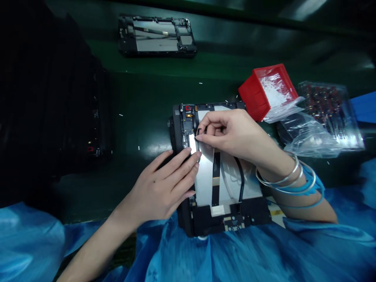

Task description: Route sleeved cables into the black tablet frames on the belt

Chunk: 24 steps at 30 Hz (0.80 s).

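Note:
An opened electronic device (205, 176) lies in front of me on a dark stack of similar frames. It has a black frame, a silvery inner plate, a flat black ribbon cable (216, 168) and a thin curved black cable (241, 178). My left hand (164, 184) rests across its left edge, fingers stretched out and holding nothing. Above those fingertips, my right hand (226, 129) pinches a small black strip (199, 131) between thumb and forefinger. Whether the strip is joined to the device I cannot tell. The right hand covers part of the plate.
A red bin (252, 94) with small white pieces stands at the right, beside clear plastic bags (308, 133) and a transparent tray (331, 109) of small parts. Another device frame (157, 36) lies at the back. A dark stack (94, 117) rises at the left. White bits dot the green bench (141, 102).

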Each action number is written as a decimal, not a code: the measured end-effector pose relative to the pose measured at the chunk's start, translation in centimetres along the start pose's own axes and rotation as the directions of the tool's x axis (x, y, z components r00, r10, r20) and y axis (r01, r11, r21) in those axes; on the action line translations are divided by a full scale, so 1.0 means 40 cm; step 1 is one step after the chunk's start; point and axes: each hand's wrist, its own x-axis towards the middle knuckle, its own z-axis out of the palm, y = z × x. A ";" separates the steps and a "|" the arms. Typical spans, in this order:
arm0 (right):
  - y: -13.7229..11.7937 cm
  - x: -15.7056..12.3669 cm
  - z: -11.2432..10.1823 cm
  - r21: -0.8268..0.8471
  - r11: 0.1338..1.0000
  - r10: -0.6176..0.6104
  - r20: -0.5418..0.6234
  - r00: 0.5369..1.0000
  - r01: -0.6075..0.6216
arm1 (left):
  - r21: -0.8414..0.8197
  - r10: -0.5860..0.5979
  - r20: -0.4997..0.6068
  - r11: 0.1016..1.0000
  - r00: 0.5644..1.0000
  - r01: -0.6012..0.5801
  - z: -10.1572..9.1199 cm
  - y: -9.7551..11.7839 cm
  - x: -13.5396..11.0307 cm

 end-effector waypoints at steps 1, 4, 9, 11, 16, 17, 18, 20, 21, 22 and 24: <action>0.001 0.001 0.001 0.008 1.000 0.009 -0.001 1.000 -0.009 | 0.002 -0.001 -0.003 1.000 1.000 0.001 -0.001 0.000 0.001; -0.001 0.004 0.001 0.010 1.000 0.027 0.000 1.000 -0.027 | 0.004 -0.005 -0.002 1.000 1.000 0.005 -0.002 -0.002 0.003; -0.001 0.004 0.000 -0.001 1.000 0.016 -0.014 1.000 -0.016 | -0.003 -0.015 0.007 1.000 1.000 0.015 -0.003 -0.001 0.001; 0.002 0.003 0.003 -0.010 1.000 -0.001 -0.027 1.000 0.001 | -0.013 -0.016 0.012 1.000 1.000 0.016 -0.005 0.002 -0.001; 0.000 0.000 0.012 -0.038 0.998 -0.045 -0.061 0.997 0.043 | -0.025 -0.040 0.020 0.999 0.999 0.041 -0.006 0.005 0.012; -0.003 -0.004 0.010 -0.043 0.998 -0.051 -0.089 0.995 0.047 | -0.020 -0.050 0.016 0.999 0.999 0.050 -0.006 0.003 0.023; -0.006 -0.011 0.006 -0.046 0.998 -0.058 -0.135 0.989 0.052 | -0.008 -0.064 0.009 0.998 0.998 0.064 -0.006 0.000 0.036; -0.009 -0.038 -0.010 -0.051 0.997 -0.072 -0.264 0.962 0.061 | 0.015 -0.092 -0.005 0.996 0.996 0.092 -0.006 -0.009 0.062; -0.007 -0.059 -0.021 -0.062 0.996 -0.080 -0.336 0.938 0.062 | 0.017 -0.111 -0.010 0.994 0.994 0.111 -0.007 -0.012 0.073; -0.002 -0.085 -0.033 -0.083 0.995 -0.087 -0.402 0.912 0.058 | 0.006 -0.132 -0.021 0.991 0.991 0.132 -0.008 -0.013 0.079; 0.022 -0.148 -0.054 -0.149 0.989 -0.089 -0.500 0.861 0.015 | -0.055 -0.211 -0.087 0.977 0.974 0.207 -0.007 -0.004 0.073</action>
